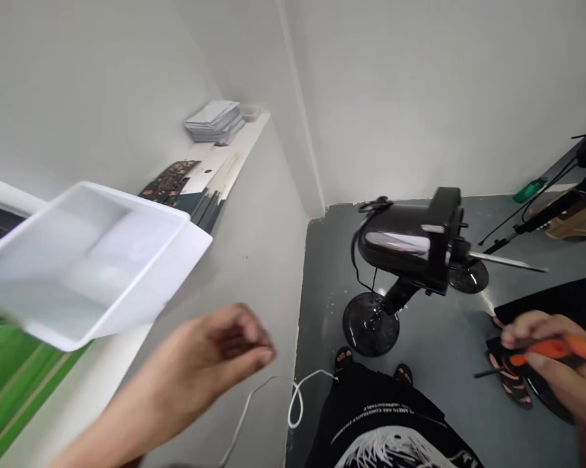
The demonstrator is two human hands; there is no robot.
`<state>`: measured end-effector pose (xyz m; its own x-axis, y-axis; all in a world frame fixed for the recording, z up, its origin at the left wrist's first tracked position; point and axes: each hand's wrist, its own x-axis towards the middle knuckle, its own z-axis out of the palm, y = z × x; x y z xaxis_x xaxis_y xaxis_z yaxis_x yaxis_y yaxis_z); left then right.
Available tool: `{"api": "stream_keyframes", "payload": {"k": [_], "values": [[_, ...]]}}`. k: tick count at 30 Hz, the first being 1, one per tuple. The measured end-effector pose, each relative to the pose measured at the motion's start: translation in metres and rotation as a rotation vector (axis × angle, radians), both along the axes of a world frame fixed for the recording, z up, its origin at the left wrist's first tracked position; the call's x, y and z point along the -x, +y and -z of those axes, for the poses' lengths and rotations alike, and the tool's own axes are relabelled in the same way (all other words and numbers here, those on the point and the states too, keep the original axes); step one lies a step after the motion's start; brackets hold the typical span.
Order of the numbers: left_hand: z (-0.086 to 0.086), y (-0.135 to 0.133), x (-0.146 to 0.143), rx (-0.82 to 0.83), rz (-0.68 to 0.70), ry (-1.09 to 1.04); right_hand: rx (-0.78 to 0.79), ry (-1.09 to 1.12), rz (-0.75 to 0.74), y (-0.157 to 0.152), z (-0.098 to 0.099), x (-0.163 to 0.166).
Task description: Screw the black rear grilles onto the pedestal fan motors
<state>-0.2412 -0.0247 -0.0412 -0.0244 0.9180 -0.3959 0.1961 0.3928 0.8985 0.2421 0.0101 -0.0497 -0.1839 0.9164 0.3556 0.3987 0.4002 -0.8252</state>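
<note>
My left hand (215,357) reaches forward at lower centre with its fingers curled in, and nothing shows in them. Just up and left of it, apart from the fingers, a white plastic tray (93,260) is tilted and blurred; I cannot tell what supports it. At the lower right my right hand (566,383) is closed round an orange-handled screwdriver (549,350), its dark shaft pointing left. A black fan body on a round base (410,244) stands on the grey floor between the hands.
A white cable (297,396) loops on the floor by my sandalled feet (344,357). A ledge along the left wall carries a stack of white sheets (215,121) and a dark printed board (169,182). Black gear (566,201) and a green bottle (529,190) sit at far right.
</note>
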Motion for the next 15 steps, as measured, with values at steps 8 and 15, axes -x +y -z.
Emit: {"api": "stream_keyframes", "payload": {"k": [8, 15], "values": [[0.035, 0.028, -0.181, 0.396, 0.439, -0.694, -0.012, 0.160, -0.556, -0.006, 0.021, 0.089], [0.036, 0.015, -0.205, 0.433, 0.435, -0.793, 0.048, 0.278, -0.537, -0.019, 0.039, 0.071]]}}
